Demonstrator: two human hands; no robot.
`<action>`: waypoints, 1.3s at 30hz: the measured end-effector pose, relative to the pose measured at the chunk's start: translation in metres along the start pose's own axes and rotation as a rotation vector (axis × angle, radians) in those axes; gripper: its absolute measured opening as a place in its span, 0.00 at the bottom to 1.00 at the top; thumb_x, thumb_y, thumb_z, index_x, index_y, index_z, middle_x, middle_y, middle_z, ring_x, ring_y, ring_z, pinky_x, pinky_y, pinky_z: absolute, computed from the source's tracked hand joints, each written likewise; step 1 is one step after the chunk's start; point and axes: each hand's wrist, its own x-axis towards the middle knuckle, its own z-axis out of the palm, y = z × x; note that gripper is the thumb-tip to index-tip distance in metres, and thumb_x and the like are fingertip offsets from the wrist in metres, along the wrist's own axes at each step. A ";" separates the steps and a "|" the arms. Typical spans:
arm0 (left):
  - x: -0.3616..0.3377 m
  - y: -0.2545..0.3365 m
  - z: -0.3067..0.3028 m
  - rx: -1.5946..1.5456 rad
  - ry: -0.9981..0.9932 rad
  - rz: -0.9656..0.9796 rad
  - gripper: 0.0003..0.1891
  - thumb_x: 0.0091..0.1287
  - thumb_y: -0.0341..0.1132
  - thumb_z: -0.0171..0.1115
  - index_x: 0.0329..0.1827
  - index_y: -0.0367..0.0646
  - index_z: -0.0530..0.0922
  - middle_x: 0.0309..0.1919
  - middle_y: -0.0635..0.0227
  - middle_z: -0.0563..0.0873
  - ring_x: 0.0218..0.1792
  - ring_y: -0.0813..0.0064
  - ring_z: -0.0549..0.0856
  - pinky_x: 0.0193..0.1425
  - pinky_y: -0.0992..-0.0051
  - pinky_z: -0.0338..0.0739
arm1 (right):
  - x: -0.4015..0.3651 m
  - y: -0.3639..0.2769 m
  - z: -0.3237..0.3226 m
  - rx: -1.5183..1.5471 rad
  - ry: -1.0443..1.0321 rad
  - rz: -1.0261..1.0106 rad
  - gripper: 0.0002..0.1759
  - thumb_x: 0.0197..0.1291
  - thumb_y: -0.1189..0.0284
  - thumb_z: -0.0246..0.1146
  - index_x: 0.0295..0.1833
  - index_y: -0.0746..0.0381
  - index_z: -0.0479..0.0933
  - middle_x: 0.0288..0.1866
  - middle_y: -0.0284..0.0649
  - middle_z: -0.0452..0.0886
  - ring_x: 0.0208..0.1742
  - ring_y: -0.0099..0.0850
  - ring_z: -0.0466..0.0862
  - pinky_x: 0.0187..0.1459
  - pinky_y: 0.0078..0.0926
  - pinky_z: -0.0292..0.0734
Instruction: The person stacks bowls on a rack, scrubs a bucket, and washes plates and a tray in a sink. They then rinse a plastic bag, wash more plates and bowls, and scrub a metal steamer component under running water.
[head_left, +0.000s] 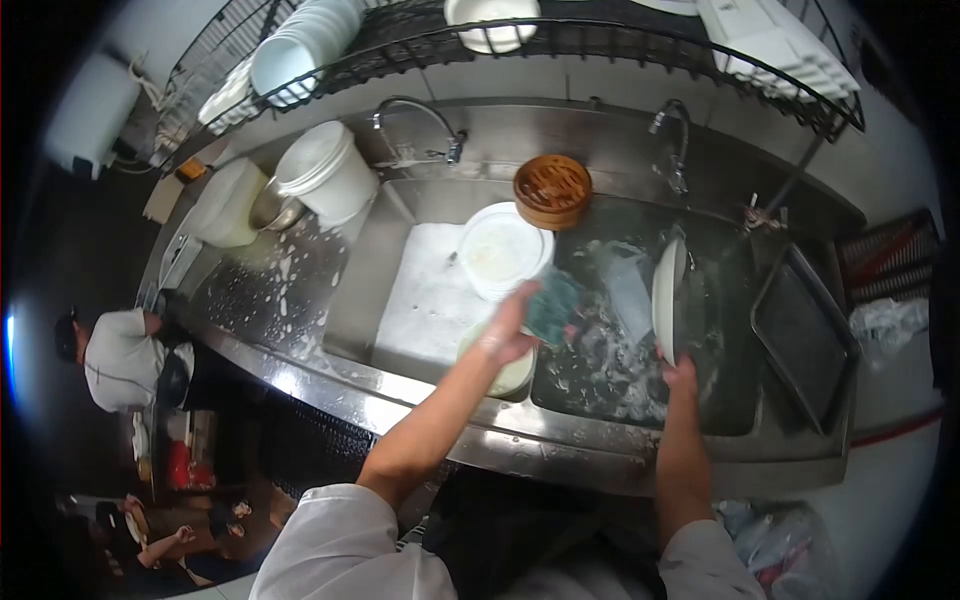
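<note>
My left hand (515, 325) is closed on a dark green scouring pad (555, 308), over the divider between the two sink basins. My right hand (678, 372) grips the lower rim of a white plate (666, 300), which stands almost on edge above the water of the right basin (720, 390). A pale, flat rectangular piece (627, 293) lies in that water between my hands. Just behind the pad, a stack of white plates (503, 245) rests at the foamy left basin (410, 310). A pale green round container (512, 372) is partly hidden under my left hand.
A bamboo steamer (553, 190) sits on the back of the divider. Two faucets (455, 145) (680, 180) rise behind the basins. White buckets (330, 175) stand at left, a dark tray (805, 335) leans at right. A wire rack (600, 35) hangs overhead; another person (125, 355) works at far left.
</note>
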 end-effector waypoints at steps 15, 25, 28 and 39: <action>-0.022 0.481 -0.262 0.237 0.532 0.930 0.18 0.72 0.51 0.43 0.38 0.47 0.74 0.29 0.66 0.80 0.32 0.64 0.80 0.39 0.54 0.77 | -0.010 0.043 -0.062 0.313 0.501 -0.372 0.22 0.60 0.61 0.58 0.56 0.60 0.72 0.51 0.43 0.78 0.50 0.42 0.77 0.51 0.42 0.74; 0.043 0.295 -0.207 0.975 0.315 0.853 0.33 0.64 0.57 0.59 0.63 0.41 0.69 0.57 0.66 0.77 0.51 0.70 0.78 0.52 0.70 0.75 | -0.080 0.054 0.109 0.389 0.701 -0.112 0.23 0.60 0.66 0.57 0.61 0.59 0.68 0.58 0.47 0.72 0.56 0.45 0.74 0.54 0.58 0.69; 0.057 0.138 -0.139 1.038 -0.140 0.648 0.26 0.66 0.50 0.54 0.60 0.42 0.72 0.48 0.61 0.82 0.50 0.66 0.81 0.52 0.63 0.76 | -0.103 0.055 0.097 0.367 0.618 -0.061 0.23 0.60 0.65 0.54 0.60 0.63 0.68 0.56 0.51 0.74 0.55 0.49 0.75 0.56 0.58 0.69; 0.103 -0.126 -0.084 2.388 -0.292 0.211 0.17 0.63 0.41 0.56 0.51 0.44 0.82 0.56 0.55 0.80 0.62 0.51 0.73 0.66 0.51 0.62 | -0.098 0.030 0.060 -0.154 0.550 0.088 0.28 0.62 0.61 0.49 0.66 0.62 0.66 0.66 0.45 0.71 0.63 0.46 0.74 0.62 0.49 0.68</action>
